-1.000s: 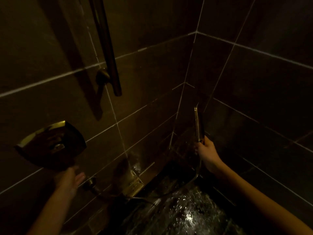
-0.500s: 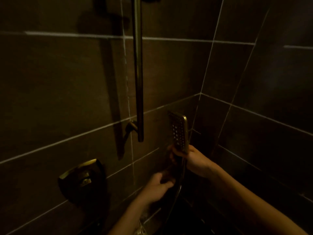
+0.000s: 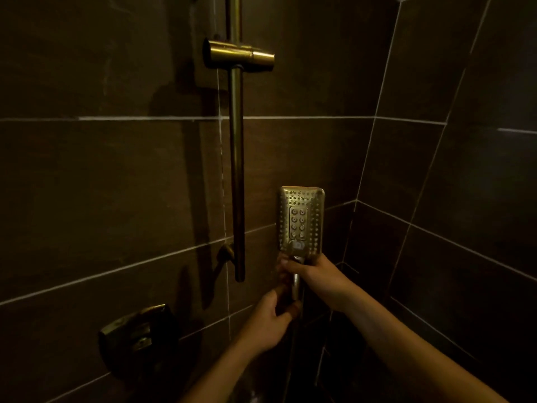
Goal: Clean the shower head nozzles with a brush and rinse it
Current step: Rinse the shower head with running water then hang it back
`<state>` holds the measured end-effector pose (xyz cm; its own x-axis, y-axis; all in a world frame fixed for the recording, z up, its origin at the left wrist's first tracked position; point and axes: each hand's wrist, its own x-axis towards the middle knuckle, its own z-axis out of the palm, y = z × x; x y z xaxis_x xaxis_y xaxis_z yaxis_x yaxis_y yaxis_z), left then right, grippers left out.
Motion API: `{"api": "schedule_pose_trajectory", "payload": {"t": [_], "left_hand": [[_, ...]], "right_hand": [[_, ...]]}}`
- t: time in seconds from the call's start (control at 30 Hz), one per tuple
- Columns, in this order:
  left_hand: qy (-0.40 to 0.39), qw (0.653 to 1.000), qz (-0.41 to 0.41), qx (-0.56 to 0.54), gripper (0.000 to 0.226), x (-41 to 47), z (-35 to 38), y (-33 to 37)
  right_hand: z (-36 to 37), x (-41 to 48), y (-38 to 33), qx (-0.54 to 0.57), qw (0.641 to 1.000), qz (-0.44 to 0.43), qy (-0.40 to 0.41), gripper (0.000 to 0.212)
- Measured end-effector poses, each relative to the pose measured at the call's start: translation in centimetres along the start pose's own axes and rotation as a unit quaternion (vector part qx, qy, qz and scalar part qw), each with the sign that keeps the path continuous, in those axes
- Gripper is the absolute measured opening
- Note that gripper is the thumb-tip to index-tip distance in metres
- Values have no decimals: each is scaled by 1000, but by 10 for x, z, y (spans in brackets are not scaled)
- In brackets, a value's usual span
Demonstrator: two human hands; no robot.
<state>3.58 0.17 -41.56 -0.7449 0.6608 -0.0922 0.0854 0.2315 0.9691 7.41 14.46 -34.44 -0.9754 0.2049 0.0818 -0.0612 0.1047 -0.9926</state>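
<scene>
The brass rectangular shower head (image 3: 300, 219) stands upright in front of the dark tiled wall, its nozzle face turned toward me. My right hand (image 3: 316, 276) grips its handle just under the head. My left hand (image 3: 268, 321) holds the lower end of the handle, fingers curled round it. No water comes from the nozzles. No brush is in view.
A brass slide rail (image 3: 236, 170) runs down the wall left of the head, with an empty holder bracket (image 3: 239, 56) near its top. A brass mixer handle (image 3: 136, 335) sits low on the left wall. The tiled corner (image 3: 357, 199) is close on the right.
The shower head has risen and turned its nozzle face fully toward me. My left hand left the mixer handle and now holds the lower handle. The view tilted upward.
</scene>
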Motion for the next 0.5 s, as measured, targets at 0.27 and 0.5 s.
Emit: {"api": "schedule_pose_trajectory", "payload": {"t": [0.27, 0.5], "left_hand": [[86, 996, 39, -7, 31, 28, 15, 54], [158, 983, 93, 29, 33, 46, 18, 115]], "right_hand": [[-52, 13, -33, -99, 994, -57, 0, 16], [-82, 43, -76, -170, 978, -120, 3, 10]]}}
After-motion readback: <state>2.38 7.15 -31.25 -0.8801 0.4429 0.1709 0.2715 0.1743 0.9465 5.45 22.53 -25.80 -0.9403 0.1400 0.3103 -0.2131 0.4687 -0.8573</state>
